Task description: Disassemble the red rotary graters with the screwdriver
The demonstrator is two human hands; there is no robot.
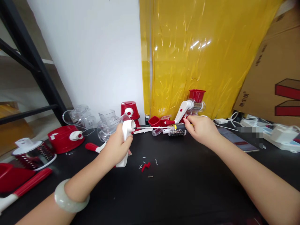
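My left hand [114, 145] is closed around a white plastic part [126, 129] with a round opening at its top. A screwdriver [180, 126] with a black and yellow handle lies level in my right hand [202, 129], which grips the handle's end. Its long thin shaft points left, and the tip is at the opening of the white part; whether it touches anything inside I cannot tell. On the black table below are a small zigzag red piece [145, 167], several loose screws [156, 162] and a short metal pin [150, 176].
A perforated grater drum [177, 130] lies behind the screwdriver. An assembled rotary grater [197, 97] stands at the back. Red bases [63, 140], clear housings [106, 123] and a red-handled crank [32, 181] sit left. At right are a phone [236, 139], a power strip [267, 134] and cables.
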